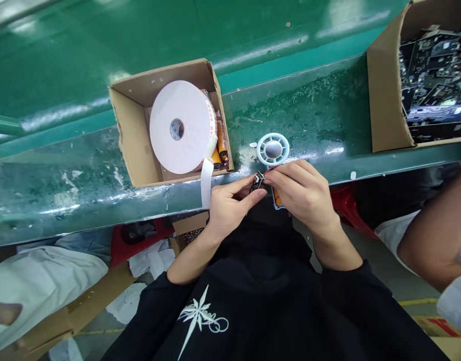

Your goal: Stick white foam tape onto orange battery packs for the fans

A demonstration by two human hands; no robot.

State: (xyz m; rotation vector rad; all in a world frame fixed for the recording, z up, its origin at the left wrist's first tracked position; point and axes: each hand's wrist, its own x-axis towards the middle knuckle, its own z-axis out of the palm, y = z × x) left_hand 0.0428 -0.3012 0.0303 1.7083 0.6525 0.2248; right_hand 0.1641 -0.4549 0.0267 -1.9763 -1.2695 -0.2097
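Observation:
My left hand [232,203] pinches a small black circuit board [257,182] between thumb and forefinger, just off the bench's front edge. Close against it, my right hand [303,193] has its fingertips closed on the end of thin red wires [270,169] at the board's side; the exact contact is too small to make out. Below the right fingers shows part of a light-blue plastic housing with an orange battery cell [277,198] in it. A round light-blue fan-like head with a silvery centre [273,149] lies on the bench just beyond, seemingly part of that housing.
On the green bench [309,110], a cardboard box [135,145] holds a large white tape roll [178,128] and orange cells [222,135]. Another box [386,100] at right is full of circuit boards [437,85]. Other people's arms [437,230] are at both sides.

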